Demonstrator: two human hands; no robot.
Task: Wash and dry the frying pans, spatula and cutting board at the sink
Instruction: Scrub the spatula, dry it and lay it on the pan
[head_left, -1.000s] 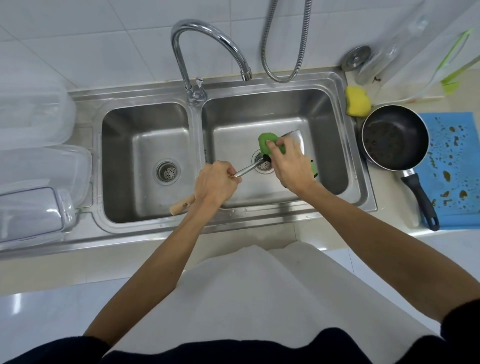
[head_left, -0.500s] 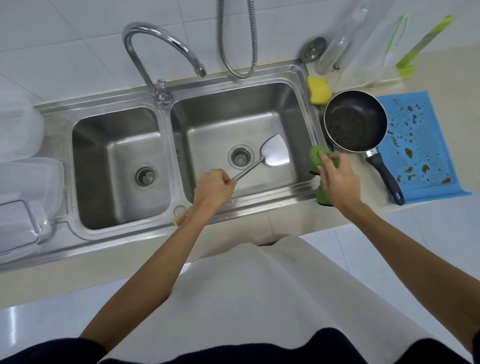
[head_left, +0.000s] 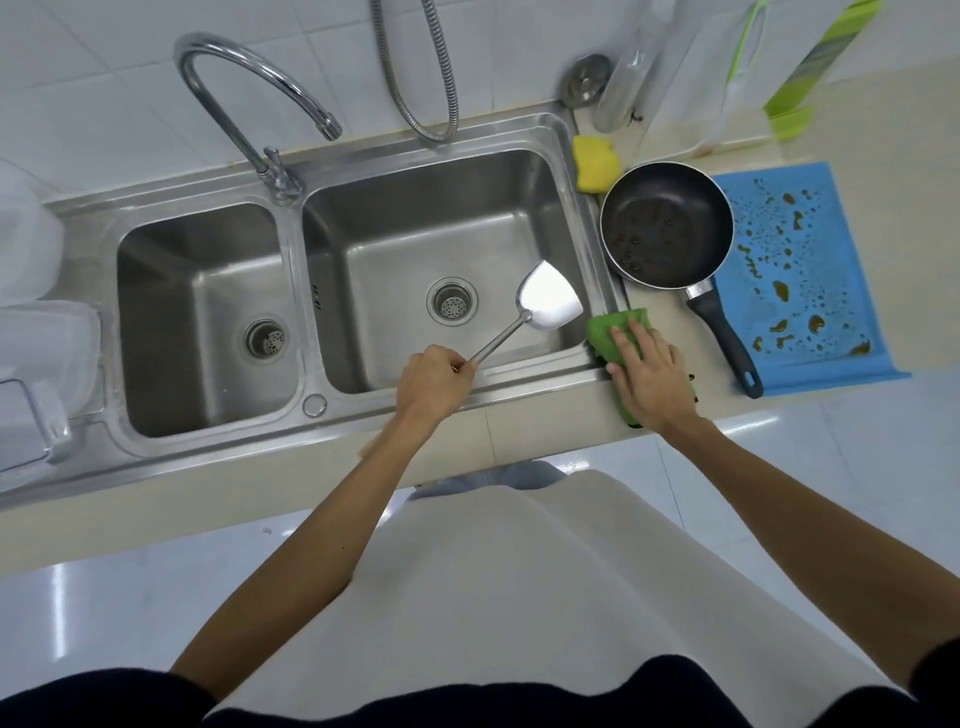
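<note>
- The left hand (head_left: 434, 384) is closed tight round the thin handle of the spatula (head_left: 548, 305). The shiny flat end points to 2 o'clock from that hand. It hangs over the right bowl of the sink (head_left: 519, 382), just past the drain (head_left: 452, 301). I think it is held there so drips fall in the bowl and not on the worktop (head_left: 670, 312).
- The right hand (head_left: 652, 371) lies flat, fingers straight, on a green cloth (head_left: 598, 332). It grips nothing. The cloth sits at the bowl's 4 o'clock corner, partly on the sink edge and partly on the worktop. It looks parked there, close by for the next dirty thing.
- The two hands are apart, one on each thing.
- A black frying pan (head_left: 667, 223) waits at 12 o'clock from the right hand. Its handle points to 5 o'clock, toward the person, so it is easy to grab. It has brown bits inside, so it looks unwashed. I see only one pan.
- A blue board (head_left: 800, 249), likely the cutting board, lies at 3 o'clock from the pan. It has brown spots on it.
- A yellow sponge (head_left: 596, 163) sits at the bowl's 1 o'clock corner. No water comes from the tap (head_left: 280, 179).
</note>
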